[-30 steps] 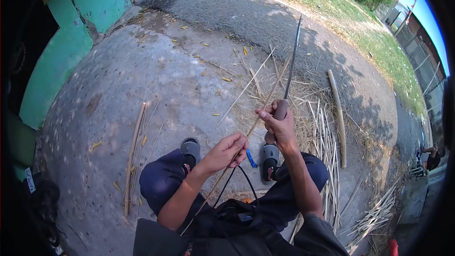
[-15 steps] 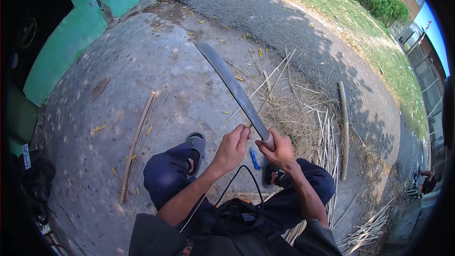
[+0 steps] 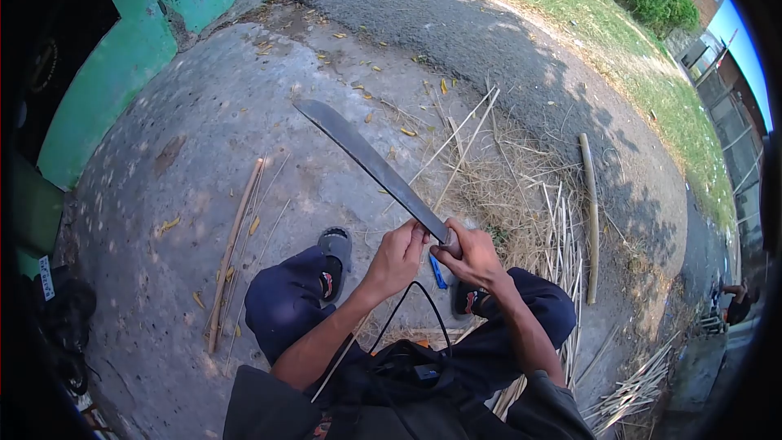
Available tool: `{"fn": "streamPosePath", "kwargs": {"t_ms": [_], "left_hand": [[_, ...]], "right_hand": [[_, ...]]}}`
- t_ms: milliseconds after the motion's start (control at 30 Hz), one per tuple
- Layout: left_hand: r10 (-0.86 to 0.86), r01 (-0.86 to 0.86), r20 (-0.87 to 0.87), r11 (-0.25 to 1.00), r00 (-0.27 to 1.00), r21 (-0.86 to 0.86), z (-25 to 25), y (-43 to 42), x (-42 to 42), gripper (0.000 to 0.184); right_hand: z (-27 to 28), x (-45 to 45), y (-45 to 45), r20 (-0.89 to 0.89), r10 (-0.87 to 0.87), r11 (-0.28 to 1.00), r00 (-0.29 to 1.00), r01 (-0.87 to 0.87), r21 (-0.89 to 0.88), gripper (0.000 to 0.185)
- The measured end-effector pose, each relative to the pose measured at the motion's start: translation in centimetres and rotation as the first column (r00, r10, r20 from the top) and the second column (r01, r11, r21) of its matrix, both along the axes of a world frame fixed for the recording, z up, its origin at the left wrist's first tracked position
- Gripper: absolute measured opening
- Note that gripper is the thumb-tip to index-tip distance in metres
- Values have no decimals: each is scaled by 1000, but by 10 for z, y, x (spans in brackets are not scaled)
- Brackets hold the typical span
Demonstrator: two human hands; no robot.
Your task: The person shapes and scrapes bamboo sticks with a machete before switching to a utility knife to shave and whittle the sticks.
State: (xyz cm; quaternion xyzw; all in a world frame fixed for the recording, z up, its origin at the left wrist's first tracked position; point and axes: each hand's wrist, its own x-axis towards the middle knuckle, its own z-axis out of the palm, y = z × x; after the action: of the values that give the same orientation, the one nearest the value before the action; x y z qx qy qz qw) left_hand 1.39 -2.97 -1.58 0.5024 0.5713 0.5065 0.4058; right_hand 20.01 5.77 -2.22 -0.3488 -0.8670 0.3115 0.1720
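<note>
My right hand (image 3: 474, 254) is wrapped round the handle of a machete (image 3: 358, 151). Its long dark blade slants up and to the left, with the tip over the concrete. My left hand (image 3: 397, 257) is closed close beside the base of the blade, in a pinch. A thin bamboo strip (image 3: 336, 371) runs up past my left forearm toward that hand and appears held in it; the exact grip is hidden by the fingers. Below the hands, a blue tool (image 3: 438, 272) lies on the ground between my feet, partly covered by my right hand.
Split bamboo strips (image 3: 564, 236) and shavings (image 3: 505, 183) lie to the right, beside a thick bamboo pole (image 3: 589, 220). A thinner bamboo stick (image 3: 235, 257) is on the left. More strips (image 3: 631, 391) are piled at lower right. A green wall (image 3: 106, 102) stands at left.
The machete blade has swung left and down, so it lies at a flatter slant. My right hand has turned with it and shifted slightly left; my left hand has barely moved.
</note>
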Motion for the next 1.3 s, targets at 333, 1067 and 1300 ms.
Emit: {"fn": "streamPosePath", "kwargs": {"t_ms": [333,1067,1300], "left_hand": [[2,5,-88,997,996,82,-8,2,10,35],[-9,14,-113,999,994,42,-5,5,2,32],[-95,106,169,993,981,-55,-4,2,-6,32]], "right_hand": [[-13,-2,2,-82,-117,992,990,121,45,26],[-5,-22,13,-91,-122,989,988,114,-89,19],[9,-28,25,-131,-149,989,980,144,-45,20]]}}
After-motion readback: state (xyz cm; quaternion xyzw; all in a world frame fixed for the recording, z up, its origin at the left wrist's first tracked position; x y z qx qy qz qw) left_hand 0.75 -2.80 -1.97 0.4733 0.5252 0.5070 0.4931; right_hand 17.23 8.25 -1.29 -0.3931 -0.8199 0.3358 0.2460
